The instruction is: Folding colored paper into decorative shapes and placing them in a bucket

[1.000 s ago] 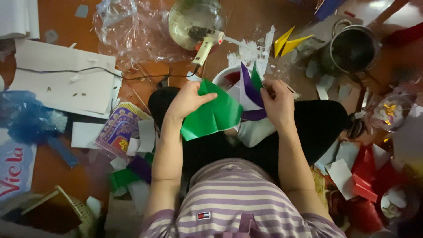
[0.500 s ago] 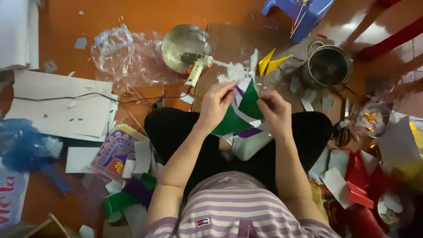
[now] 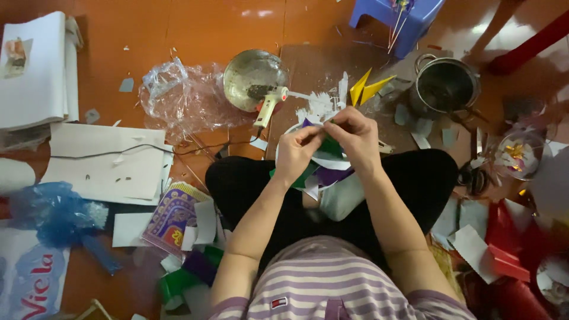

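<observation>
CHANGE: green paper [image 3: 329, 146], spread wide a second ago, now folded small | HANDS: left hand [image 3: 294, 155] and right hand [image 3: 355, 137] both pinch it, over lap | NEAR: glue gun [image 3: 269, 106] at 11 o'clock, pot [image 3: 443, 86] at 2 o'clock | READ: folding progresses.

My left hand [image 3: 296, 155] and right hand [image 3: 354, 137] now meet. The green paper [image 3: 329, 147], earlier spread wide, sits folded small between them.
</observation>
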